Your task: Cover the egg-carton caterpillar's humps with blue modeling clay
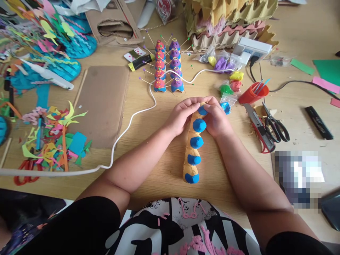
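A strip of yellow egg carton cups (195, 151) with blue clay on each cup lies lengthwise in front of my body. Around its far end, my left hand (183, 114) has its fingers wrapped, thumb near the last blue patch. From the other side my right hand (215, 116) grips the same end, thumb pressed on the blue clay. Beyond my hands stand a red row of decorated cups (159, 65) and a purple row (175, 65), with pins sticking out. A blue clay packet (225, 107) is just beside my right hand.
A white cable (132, 118) crosses the table on the left. Paper scraps (53, 141) and cardboard (102, 106) lie left. Right are a red cup (252, 94), a cutter (259, 131), scissors (277, 127) and a black marker (318, 122). Egg trays (225, 39) are stacked behind.
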Tool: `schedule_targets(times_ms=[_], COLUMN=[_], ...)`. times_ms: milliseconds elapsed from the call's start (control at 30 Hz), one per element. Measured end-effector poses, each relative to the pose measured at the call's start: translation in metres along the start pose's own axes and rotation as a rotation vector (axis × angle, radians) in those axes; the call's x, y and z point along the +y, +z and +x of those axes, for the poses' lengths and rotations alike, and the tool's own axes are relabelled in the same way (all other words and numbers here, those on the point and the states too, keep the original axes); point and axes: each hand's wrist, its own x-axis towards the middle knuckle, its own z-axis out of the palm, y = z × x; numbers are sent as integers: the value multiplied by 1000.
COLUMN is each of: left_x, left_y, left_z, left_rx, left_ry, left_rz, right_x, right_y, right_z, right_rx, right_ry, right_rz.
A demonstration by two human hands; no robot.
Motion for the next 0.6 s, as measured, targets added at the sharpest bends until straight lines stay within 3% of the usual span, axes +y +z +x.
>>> schedule_targets(times_ms=[167, 400, 600], left_x=[-1, -3, 0], left_y=[-1, 0, 1], left_z=[1, 4, 3], left_rx=[43, -22, 67], left_ry=[-24, 114, 5], left_rz=[2, -56, -77], right_x=[0, 3, 1], right_y=[2, 0, 0], right_z=[-1, -2, -1], right_rx=[-13, -38, -34], right_ry=[-18, -18, 8], right_rz=[20, 29, 44])
